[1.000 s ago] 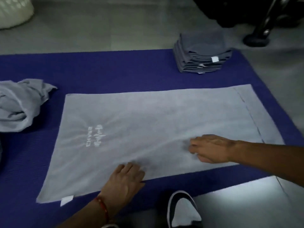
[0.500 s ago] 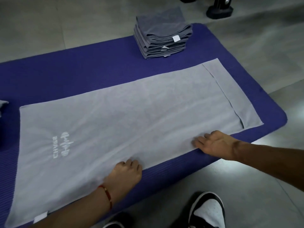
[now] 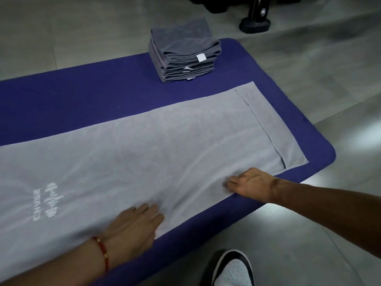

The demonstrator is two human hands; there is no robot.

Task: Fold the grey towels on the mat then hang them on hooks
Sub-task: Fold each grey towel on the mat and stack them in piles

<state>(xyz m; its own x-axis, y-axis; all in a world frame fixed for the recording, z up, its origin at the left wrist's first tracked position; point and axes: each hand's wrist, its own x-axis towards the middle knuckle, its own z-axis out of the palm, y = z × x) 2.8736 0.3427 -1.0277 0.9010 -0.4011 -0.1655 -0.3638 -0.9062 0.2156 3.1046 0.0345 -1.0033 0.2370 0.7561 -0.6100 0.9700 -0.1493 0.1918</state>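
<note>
Since half a second ago the left hand (image 3: 136, 223) has slid forward from the near hem onto the cloth, its fingers going from bent to flat; the right hand (image 3: 250, 184) has stayed at the near edge.

Head view: the grey towel (image 3: 156, 149), a long soft rectangle with faint creases, lies flat on the ribbed purple mat (image 3: 82, 100). White stitched lettering (image 3: 48, 202) sits near its left end, and a seamed band crosses the right end. Both hands press on it, fingers straight and close together. A red bracelet (image 3: 103, 251) circles the left wrist. Folded grey towels (image 3: 183, 54) form a squared stack at the mat's far edge. A black-and-white shoe (image 3: 233, 269) rests on the smooth grey floor (image 3: 309, 234).
</note>
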